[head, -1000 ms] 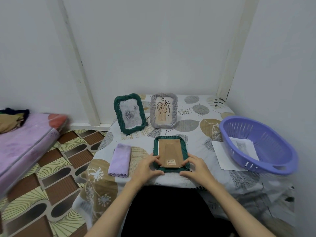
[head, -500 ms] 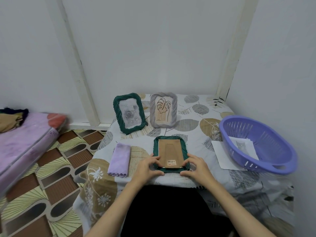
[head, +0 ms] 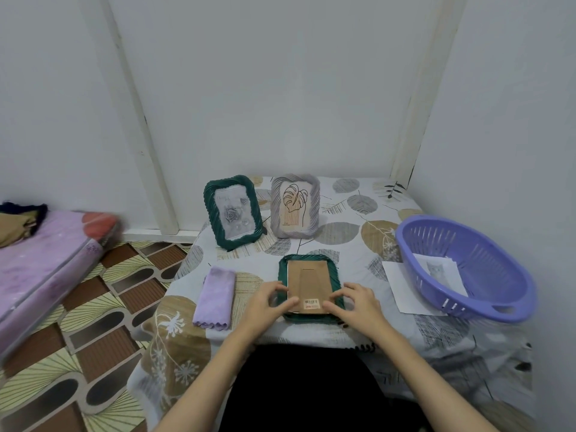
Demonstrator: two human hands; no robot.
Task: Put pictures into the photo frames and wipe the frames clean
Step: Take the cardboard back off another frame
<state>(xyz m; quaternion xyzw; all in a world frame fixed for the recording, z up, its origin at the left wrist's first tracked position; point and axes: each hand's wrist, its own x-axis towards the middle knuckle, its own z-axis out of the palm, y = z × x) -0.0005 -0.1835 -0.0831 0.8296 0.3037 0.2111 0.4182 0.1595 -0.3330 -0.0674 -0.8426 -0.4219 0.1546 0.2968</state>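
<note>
Since the earlier frame both thumbs had slid inward onto the backing [head: 307, 283]. The left hand [head: 268, 302] and right hand [head: 358, 302] pinched the face-down frame [head: 336, 275], fingers curled, on the worktop [head: 343, 232] beside the cloth [head: 215, 296].

Surface and material notes, head view.

Face-down green frame [head: 310, 288]: ribbed, rope-like moulded border, slight sheen; its backing board [head: 307, 283] is matt brown cardboard with a small printed paper label. Standing green frame [head: 232, 211] has the same ribbed finish, its front pane faintly glossy. Grey frame [head: 295, 206]: ribbed, matt. Purple cloth [head: 215, 298]: soft, napped fabric with a scalloped edge. Basket [head: 467, 266]: smooth, slotted lilac plastic. Paper sheet [head: 396, 283]: plain, matt white. Tablecloth [head: 343, 232]: printed woven fabric, matt. Floor covering [head: 93, 307]: smooth patterned sheet.
</note>
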